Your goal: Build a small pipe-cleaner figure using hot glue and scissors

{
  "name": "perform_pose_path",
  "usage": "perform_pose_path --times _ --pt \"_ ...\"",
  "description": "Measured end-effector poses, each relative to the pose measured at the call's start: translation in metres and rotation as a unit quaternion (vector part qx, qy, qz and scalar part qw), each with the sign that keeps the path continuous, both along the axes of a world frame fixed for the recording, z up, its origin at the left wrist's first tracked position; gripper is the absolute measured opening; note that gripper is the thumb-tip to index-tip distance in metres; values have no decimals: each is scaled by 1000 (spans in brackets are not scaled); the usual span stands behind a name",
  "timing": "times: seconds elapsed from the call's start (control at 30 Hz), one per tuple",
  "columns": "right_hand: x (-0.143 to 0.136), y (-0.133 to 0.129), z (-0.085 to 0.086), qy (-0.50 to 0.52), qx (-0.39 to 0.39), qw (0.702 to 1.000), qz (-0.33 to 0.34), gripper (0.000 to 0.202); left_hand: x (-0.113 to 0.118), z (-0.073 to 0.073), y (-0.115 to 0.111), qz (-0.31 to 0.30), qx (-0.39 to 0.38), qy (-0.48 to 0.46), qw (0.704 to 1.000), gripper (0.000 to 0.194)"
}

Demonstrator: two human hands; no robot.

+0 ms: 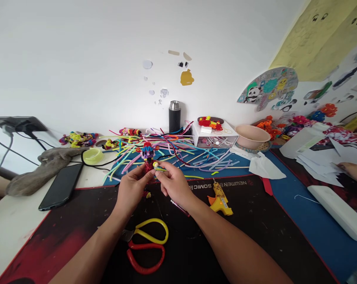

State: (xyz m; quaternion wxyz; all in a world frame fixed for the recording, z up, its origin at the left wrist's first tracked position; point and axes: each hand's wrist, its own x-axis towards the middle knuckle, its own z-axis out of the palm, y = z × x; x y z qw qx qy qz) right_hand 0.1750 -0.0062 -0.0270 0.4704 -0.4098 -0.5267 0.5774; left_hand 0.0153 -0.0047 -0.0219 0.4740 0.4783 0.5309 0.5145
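Observation:
Both my hands are raised over the dark desk mat (240, 240), close together. A small pipe-cleaner figure (149, 153) stands upright in my left hand (131, 184), its thumb and fingers closed round the red lower body. The figure has a blue and red headdress and a purple face with black below it. My right hand (174, 182) pinches at the figure's right side, where a small pale-yellow fuzzy piece (156, 165) and a yellow-green pipe cleaner (162, 170) show between the fingertips. Just where that piece meets the figure is hidden by my fingers.
Scissors (151, 244) with yellow and red handles lie below my hands, a yellow glue gun (221, 202) to the right. Loose pipe cleaners (202, 157) spread behind, before a black flask (174, 118) and a white box (215, 139). Another person's hand (354, 170) rests by papers at right.

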Motion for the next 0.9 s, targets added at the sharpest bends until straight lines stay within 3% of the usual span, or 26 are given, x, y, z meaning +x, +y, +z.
perform_pose_path --times 0.9 --pt "0 -1 2 -8 8 1000 2 41 -1 2 0 -6 4 12 1000 58"
